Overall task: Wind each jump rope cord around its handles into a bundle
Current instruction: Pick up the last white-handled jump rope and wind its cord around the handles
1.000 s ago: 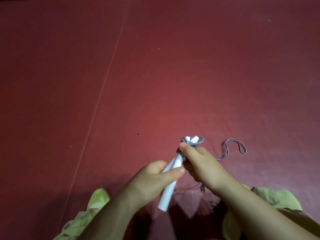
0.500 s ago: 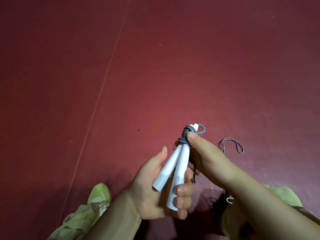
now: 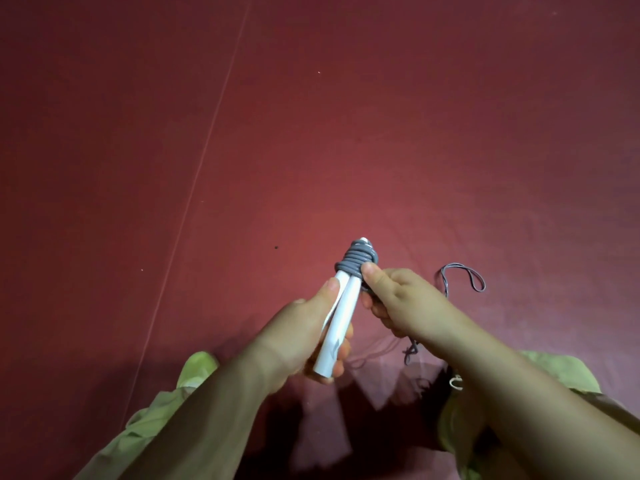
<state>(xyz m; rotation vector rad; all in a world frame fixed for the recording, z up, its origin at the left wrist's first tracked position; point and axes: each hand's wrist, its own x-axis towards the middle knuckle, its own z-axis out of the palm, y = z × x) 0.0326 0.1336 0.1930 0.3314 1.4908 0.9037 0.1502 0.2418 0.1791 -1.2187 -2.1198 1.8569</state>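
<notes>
Two white handles (image 3: 341, 317) sit side by side in the left hand (image 3: 304, 337), its fingers curled round them. One grey cord (image 3: 356, 259) is coiled at their far tips, just beyond the right hand (image 3: 398, 299), whose fingers pinch it. One loose loop (image 3: 464, 275) lies on the red surface (image 3: 381, 133) past those fingers.

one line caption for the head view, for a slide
Left hand grips two white handles while right hand pinches grey cord coiled around their tops.

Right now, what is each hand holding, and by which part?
Left hand grips the two white handles around their lower shafts. Right hand pinches the grey cord just below the coils.
</notes>
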